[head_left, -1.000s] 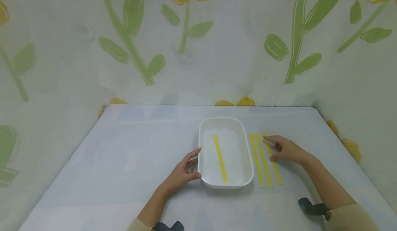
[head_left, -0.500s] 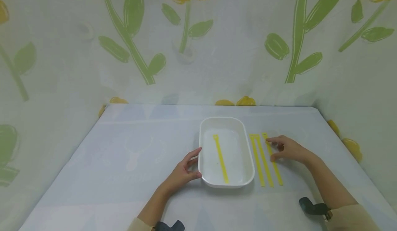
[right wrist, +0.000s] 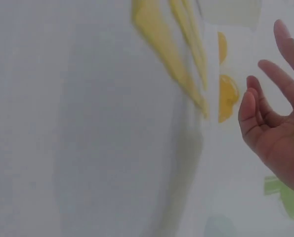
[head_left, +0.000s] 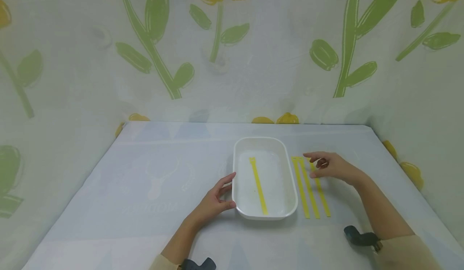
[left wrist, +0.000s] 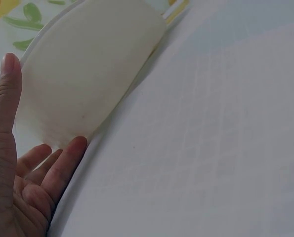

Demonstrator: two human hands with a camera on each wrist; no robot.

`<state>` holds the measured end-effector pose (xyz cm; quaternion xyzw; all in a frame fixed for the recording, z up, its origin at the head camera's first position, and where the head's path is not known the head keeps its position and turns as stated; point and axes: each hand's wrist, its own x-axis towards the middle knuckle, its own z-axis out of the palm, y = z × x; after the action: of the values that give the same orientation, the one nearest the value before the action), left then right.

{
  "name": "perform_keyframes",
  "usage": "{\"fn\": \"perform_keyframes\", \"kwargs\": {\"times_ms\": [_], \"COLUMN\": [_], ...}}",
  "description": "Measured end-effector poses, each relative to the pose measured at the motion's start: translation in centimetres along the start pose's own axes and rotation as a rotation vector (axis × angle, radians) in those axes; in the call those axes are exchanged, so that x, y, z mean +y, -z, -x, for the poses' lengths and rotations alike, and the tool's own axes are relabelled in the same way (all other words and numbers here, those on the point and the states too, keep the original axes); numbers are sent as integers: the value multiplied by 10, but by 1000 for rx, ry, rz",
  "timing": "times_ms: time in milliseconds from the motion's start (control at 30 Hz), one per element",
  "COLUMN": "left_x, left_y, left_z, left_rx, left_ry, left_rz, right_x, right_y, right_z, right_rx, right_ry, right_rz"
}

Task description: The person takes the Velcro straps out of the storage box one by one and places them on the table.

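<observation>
A white rectangular tray (head_left: 264, 216) stands on the table, with one flat yellow strip (head_left: 258, 187) lying lengthwise inside it. The fingertips and thumb of my left hand (head_left: 214, 201) rest against the tray's outer left side; in the left wrist view the extended thumb (left wrist: 7, 94) lies near the rim and the other fingers touch low on the wall. To the right of the tray lie three more yellow strips, the rightmost strip (head_left: 324, 199) partly covered by my right hand (head_left: 337, 167). That hand hovers over its upper end, fingers loosely bent and apart, holding nothing.
A pale cloth covers the table (head_left: 152, 221). Behind and at both sides hang white curtains (head_left: 261, 60) printed with green stems and yellow flowers. A dark wrist mount (head_left: 360, 236) sits by the right sleeve, and another wrist mount (head_left: 199, 264) by the left.
My right hand has lifted from the rightmost yellow strip and shifted slightly left and up, its fingers spreading. The strip stays in place. My left hand and the tray have not visibly moved.
</observation>
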<state>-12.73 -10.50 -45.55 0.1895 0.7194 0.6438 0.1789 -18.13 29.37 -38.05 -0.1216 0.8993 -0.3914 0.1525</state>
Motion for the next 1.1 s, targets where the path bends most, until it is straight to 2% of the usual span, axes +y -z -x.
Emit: {"fn": "perform_keyframes", "kwargs": {"times_ms": [133,367,567,733,933,1100], "left_x": [-1,-2,0,-1,-3,-4], "left_y": [0,0,0,0,-2,0], "left_z": [-1,-3,-5,-4,-4,-8], "left_rx": [-6,-28,-23,4,-10,-25], "left_ry": [-2,-26,-52,-21,-38,-35], "left_rz": [1,11,-1,-7,15,31], "right_x": [-11,-26,-52,-77,-103,-113], "right_y": [1,2,-1,-10,-21,-34], "right_z": [-3,-9,-20,-35,-57,-80], "right_rx": [-3,-1,-8,-45,-69,-154], "right_ry": [19,119,137,152,200,183], "right_rz": [-52,-151,-196,-235,-239,-248]}}
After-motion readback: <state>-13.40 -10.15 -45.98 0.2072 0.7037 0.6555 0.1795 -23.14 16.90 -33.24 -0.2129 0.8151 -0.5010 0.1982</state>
